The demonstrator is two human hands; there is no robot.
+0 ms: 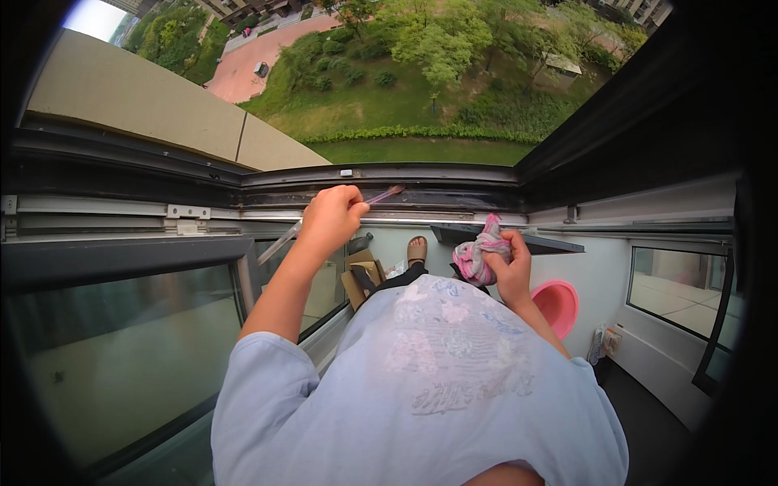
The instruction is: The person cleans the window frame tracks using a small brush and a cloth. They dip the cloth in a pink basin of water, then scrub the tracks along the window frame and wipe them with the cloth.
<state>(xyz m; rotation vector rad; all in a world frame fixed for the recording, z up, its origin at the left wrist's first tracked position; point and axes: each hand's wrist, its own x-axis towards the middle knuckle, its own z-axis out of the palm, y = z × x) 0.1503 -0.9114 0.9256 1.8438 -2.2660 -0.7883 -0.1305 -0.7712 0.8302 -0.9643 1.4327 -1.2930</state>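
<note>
My left hand is closed around a slim brush with a translucent pinkish handle. Its small brown bristle head is at the dark window frame's lower track. A pale translucent bar projects below the same hand; I cannot tell whether it belongs to the brush. Bunched in my right hand is a grey cloth with pink edging, held above the floor on the inner side of the sill.
The window opening overlooks lawn and trees far below. An opened glazed sash stands at left. On the floor are a cardboard box, a pink basin and a dark flat panel. A sandalled foot shows below.
</note>
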